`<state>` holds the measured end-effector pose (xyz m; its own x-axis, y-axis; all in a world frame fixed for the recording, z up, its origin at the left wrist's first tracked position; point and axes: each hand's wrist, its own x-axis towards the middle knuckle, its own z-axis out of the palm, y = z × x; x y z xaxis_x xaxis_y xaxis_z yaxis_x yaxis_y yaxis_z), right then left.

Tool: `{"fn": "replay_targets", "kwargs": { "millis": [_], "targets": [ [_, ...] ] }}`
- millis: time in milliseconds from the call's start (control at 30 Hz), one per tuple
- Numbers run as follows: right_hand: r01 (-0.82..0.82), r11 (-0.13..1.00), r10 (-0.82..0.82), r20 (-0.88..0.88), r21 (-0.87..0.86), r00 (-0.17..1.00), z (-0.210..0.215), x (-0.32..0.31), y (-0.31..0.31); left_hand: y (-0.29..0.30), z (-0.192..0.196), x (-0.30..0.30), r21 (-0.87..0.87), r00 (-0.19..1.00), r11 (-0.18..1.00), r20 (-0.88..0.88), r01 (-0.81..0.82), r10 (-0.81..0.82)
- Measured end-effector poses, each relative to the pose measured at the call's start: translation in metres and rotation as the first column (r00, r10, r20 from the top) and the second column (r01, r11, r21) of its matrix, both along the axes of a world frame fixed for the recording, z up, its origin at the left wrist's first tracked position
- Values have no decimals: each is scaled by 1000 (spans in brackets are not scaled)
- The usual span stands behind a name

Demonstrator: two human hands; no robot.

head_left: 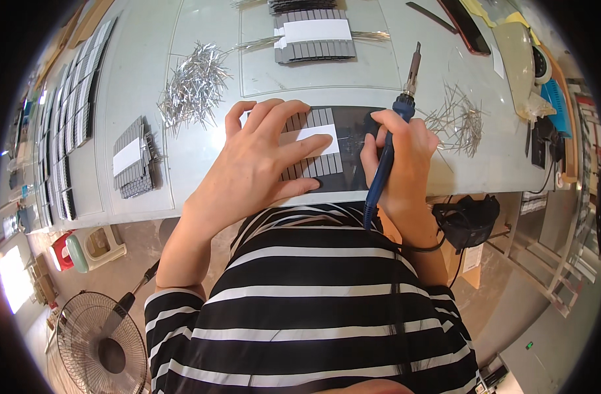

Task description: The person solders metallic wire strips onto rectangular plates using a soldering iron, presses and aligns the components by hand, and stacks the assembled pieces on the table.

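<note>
My left hand [264,148] lies spread over a small grey panel [327,117] of narrow strips with a white band across it. Its fingertips press the panel down, the index finger resting on the white band. Under the panel is a black mat [352,157], which shows to its right. In my right hand [405,154] is a soldering iron [382,167] with a blue handle, held like a pen turned back. Its metal tip points away from me, off the panel. The right thumb and index finger hover over the mat's right side; whether they pinch a thin wire cannot be made out.
Loose silvery wire strips lie in a heap [197,85] at left and a smaller pile [461,125] at right. Stacked panels [135,161] stand left, another stack [317,49] at the back. A phone [463,26] lies far right. The iron's cable hangs past the table edge.
</note>
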<state>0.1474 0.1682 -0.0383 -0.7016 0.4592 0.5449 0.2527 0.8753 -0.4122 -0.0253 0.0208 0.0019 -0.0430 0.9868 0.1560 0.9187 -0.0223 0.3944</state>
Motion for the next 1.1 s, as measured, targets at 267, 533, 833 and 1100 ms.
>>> {"fn": "replay_targets", "kwargs": {
  "millis": [267,533,833,1100],
  "targets": [
    [-41,995,21,-206,-94,978,-4,5,4,1,-7,-1,10,999,999,3,41,-41],
    [-145,853,-140,-488,-501,861,4,33,10,3,-14,-1,32,998,998,31,51,-52],
    [-362,544,-314,-584,-757,749,13,49,20,5,-15,-2,52,998,997,34,48,-50],
    [-343,553,-235,-537,-760,810,7,54,21,6,-16,-2,73,998,996,41,43,-46]
  ]
}}
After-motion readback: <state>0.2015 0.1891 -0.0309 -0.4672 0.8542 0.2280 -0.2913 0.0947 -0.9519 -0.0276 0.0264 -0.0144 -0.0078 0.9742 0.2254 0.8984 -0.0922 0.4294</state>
